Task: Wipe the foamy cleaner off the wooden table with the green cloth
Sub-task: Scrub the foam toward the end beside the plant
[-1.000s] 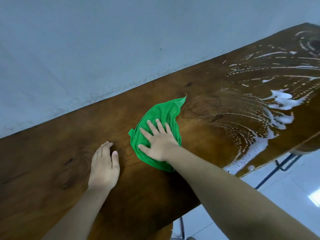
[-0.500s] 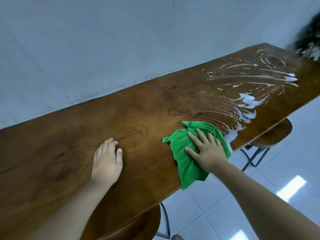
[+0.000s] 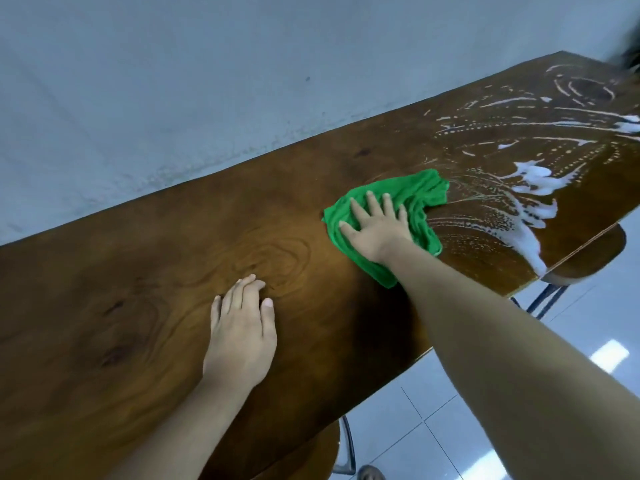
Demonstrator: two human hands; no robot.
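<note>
A long dark wooden table (image 3: 145, 271) runs along a pale wall. White foam (image 3: 530, 188) lies in blobs and thin streaks over its right end. The crumpled green cloth (image 3: 415, 195) lies flat on the tabletop at the left edge of the foam. My right hand (image 3: 375, 226) presses down on the cloth with the fingers spread. My left hand (image 3: 242, 334) rests flat on bare wood to the left, nearer to me, holding nothing.
The pale wall (image 3: 173, 81) runs right behind the table's far edge. A wooden stool on a metal frame (image 3: 588, 258) stands under the right end, another stool (image 3: 311, 455) is below the near edge. White floor tiles (image 3: 415, 427) lie underneath. A dark blurred thing (image 3: 628, 57) is at the top right.
My right hand has slid the cloth from the table's near edge back up onto the top, toward the middle. One second ago it was further left. The left hand has stayed put.
</note>
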